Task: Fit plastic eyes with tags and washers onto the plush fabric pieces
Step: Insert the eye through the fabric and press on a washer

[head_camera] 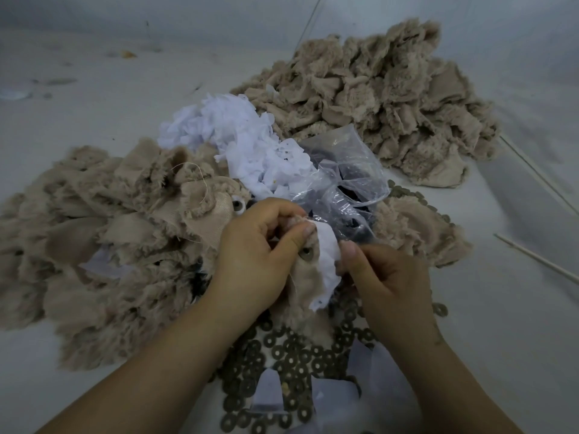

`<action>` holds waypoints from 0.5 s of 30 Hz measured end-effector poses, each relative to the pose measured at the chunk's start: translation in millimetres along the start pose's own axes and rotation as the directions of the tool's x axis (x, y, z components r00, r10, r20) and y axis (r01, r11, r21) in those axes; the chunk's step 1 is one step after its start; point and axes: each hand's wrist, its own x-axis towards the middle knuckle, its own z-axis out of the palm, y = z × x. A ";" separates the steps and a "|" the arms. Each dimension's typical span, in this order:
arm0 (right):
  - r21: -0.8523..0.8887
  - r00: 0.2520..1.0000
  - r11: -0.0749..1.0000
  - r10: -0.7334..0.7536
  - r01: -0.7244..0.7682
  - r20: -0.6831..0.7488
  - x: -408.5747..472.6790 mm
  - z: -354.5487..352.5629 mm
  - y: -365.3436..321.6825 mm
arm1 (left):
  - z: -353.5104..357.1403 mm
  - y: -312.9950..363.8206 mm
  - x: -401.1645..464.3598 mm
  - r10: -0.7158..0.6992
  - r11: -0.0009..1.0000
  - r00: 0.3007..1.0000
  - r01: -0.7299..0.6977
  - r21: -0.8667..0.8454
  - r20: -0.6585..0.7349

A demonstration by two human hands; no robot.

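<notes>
Hands [250,245] [385,277] are pinching plush [305,277] and tag [327,264], hiding most of the eye [305,252]; washers [291,355] are lying partly covered

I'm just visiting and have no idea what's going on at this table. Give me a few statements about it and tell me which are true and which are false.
1. The left hand grips a tan plush piece. True.
2. The white tag lies against that plush piece, between the two hands. True.
3. The right hand rests flat on the table. False: its fingers pinch at the white tag's edge.
4. The washers are stacked in a box. False: they lie loose on the table near the wrists.
5. A clear plastic bag with dark contents sits just beyond the hands. True.
6. Only one heap of plush is there. False: one heap lies left, another far right.
</notes>
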 end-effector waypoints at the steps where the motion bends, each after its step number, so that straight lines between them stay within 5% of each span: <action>1: 0.104 0.996 0.992 0.062 -0.069 0.070 -0.7 0.7 -3.8 | 1.1 1.1 0.0 -0.014 1.000 1.000 0.013 -0.006 -0.018; 4: 0.361 0.930 0.872 0.235 -0.330 0.282 -2.5 3.4 -9.5 | 4.9 4.1 -0.5 -0.035 0.999 0.999 0.035 -0.019 -0.012; 10: 0.632 0.823 0.528 0.399 -0.567 0.405 -2.7 5.2 -11.2 | 0.5 4.7 -13.7 -0.027 0.998 0.999 0.024 -0.056 -0.044; 15: 0.640 0.818 0.518 0.442 -0.568 0.368 -3.1 9.5 -6.3 | -7.6 6.1 -42.9 0.158 0.977 0.987 -0.159 0.141 0.014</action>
